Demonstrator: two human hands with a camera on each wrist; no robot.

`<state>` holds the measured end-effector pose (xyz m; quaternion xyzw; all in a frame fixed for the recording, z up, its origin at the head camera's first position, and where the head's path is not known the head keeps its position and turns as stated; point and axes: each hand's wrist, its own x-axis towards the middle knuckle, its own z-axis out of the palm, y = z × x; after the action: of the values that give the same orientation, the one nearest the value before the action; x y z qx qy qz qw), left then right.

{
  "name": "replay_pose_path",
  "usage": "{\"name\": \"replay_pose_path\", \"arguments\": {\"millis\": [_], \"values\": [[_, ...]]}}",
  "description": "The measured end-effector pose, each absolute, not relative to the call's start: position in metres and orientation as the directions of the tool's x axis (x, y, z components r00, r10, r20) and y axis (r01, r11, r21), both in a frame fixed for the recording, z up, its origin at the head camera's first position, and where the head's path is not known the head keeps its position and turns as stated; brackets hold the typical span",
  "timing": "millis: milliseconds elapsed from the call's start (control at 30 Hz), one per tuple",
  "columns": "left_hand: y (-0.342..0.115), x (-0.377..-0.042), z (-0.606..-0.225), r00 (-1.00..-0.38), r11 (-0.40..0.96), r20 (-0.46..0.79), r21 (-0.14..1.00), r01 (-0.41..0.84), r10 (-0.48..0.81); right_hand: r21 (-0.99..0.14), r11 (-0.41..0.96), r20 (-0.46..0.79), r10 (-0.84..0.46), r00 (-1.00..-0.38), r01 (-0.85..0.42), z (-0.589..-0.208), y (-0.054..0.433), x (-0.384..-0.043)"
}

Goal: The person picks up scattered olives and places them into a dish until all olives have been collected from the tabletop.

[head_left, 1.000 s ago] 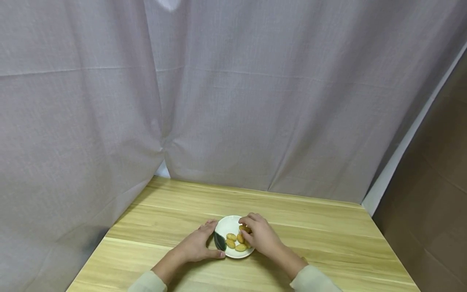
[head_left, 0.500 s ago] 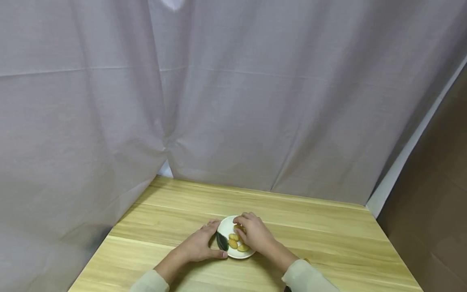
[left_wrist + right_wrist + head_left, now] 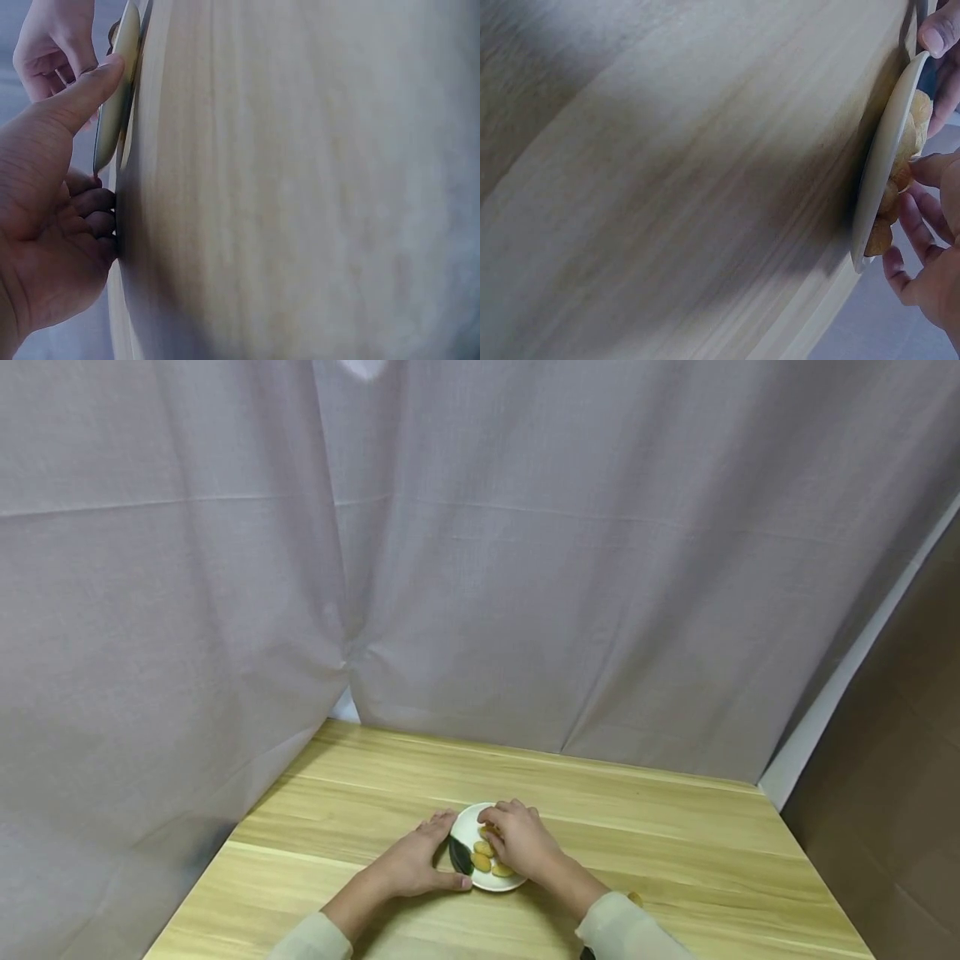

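A round white plate (image 3: 467,823) with a dark green leaf shape (image 3: 461,857) at its left side sits on the table. Several oval yellow-brown pieces, like small potatoes (image 3: 481,862), lie on it. My left hand (image 3: 417,860) holds the plate's left rim, thumb at the near edge and fingers at the far edge. Over the plate's right half, my right hand (image 3: 519,839) pinches one of the small potatoes (image 3: 901,177) between thumb and finger. That hand hides part of the pile in the head view.
The wooden table (image 3: 675,843) spreads around the plate. Grey cloth (image 3: 525,568) hangs behind it and to the left, with a brown panel (image 3: 892,760) to the right. A small yellowish thing (image 3: 635,898) shows beside the right sleeve.
My right hand has moved slightly left over the plate and now covers more of the small potatoes. The left hand keeps its hold on the rim. The head view has shifted a little.
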<state>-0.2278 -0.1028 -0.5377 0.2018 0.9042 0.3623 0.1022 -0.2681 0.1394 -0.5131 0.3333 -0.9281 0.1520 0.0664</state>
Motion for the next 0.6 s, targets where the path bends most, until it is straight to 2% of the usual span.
{"name": "replay_pose_path", "arguments": {"millis": [600], "values": [[-0.103,-0.226,-0.536,-0.899,0.668,-0.047,0.686,0.288,0.436,-0.292,0.756,0.255,-0.53,-0.809,-0.586,-0.5,0.161,-0.255]]}}
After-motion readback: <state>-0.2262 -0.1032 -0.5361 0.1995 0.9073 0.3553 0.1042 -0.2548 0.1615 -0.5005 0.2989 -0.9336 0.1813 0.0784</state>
